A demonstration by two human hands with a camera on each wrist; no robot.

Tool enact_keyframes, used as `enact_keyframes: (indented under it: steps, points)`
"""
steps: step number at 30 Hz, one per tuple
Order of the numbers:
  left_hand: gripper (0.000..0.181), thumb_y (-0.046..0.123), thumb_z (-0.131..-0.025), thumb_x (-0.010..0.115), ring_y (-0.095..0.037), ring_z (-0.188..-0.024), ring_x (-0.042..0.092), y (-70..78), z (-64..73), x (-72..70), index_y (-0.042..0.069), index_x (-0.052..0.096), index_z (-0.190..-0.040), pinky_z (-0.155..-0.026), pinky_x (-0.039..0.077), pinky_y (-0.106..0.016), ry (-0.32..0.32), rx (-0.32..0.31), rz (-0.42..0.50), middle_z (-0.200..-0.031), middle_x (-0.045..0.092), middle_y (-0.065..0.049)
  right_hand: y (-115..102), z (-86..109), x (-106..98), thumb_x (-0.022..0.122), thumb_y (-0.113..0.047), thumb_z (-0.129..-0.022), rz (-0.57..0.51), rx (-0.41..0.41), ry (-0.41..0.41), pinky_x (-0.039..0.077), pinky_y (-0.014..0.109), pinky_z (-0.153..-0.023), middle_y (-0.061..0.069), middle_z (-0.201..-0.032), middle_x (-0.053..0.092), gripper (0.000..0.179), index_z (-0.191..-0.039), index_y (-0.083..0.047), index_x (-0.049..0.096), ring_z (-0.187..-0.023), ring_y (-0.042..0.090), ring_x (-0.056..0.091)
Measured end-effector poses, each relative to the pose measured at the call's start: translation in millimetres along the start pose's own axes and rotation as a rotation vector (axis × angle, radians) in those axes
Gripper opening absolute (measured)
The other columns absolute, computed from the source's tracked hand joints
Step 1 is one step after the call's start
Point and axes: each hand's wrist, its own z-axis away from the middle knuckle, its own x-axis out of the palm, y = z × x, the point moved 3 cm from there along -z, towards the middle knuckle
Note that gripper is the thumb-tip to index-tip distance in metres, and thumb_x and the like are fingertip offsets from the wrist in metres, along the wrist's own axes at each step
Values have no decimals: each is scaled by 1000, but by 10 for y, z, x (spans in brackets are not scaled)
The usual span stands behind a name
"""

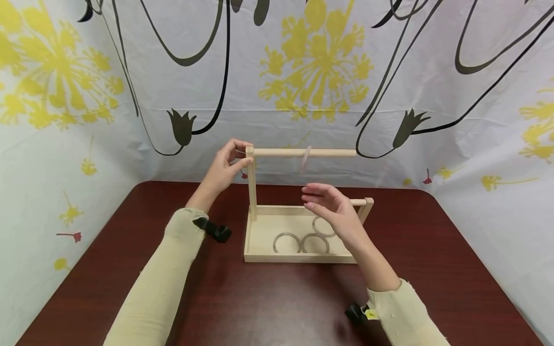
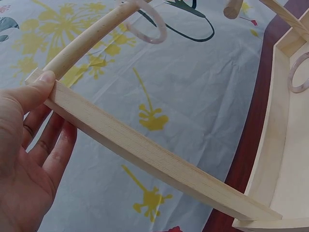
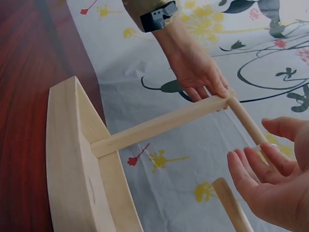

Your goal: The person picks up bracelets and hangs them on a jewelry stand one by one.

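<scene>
My left hand pinches the top of an upright wooden post, thumb on the near side and fingers behind. From that post a round dowel runs to the right, its far end free. A pale, translucent ring hangs on the dowel near its middle. Below the ring and in front of the stand is my right hand, fingers loosely bent with nothing in them. Under it, three rings lie in the shallow wooden tray, one partly hidden by the hand. The left wrist view shows the hanging ring around the dowel.
A second, lower dowel joins a short post at the tray's right, partly behind my right hand. The stand is on a dark red-brown table. A patterned cloth hangs behind the table and along its sides.
</scene>
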Motion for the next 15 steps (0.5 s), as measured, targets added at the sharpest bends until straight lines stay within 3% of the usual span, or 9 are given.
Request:
enact_keyframes:
  steps: [7,11,15]
  points:
    - [28,-1,-97,60,-9,-96,61,-1,3,-2,-8,52,-123,-62,52,-20,3,4,5,-116,59,-18,91,42,106,65,-3,-94,36,14,-124,55,28,-98,-1,-126,65,43,-134,5,53,-119,20,66]
    - [29,-1,-97,60,-11,-100,61,3,6,-4,-8,52,-123,-64,52,-20,0,-2,-4,-117,60,-18,183,61,145,65,-5,-94,69,56,-177,56,29,-94,-1,-127,65,40,-132,1,56,-118,14,66]
    - [29,0,-97,60,-16,-104,61,7,4,-7,-7,52,-124,-65,52,-21,-8,-16,-16,-118,59,-19,278,76,163,66,-10,-95,98,101,-215,56,28,-91,14,-135,61,38,-131,-4,58,-123,26,63]
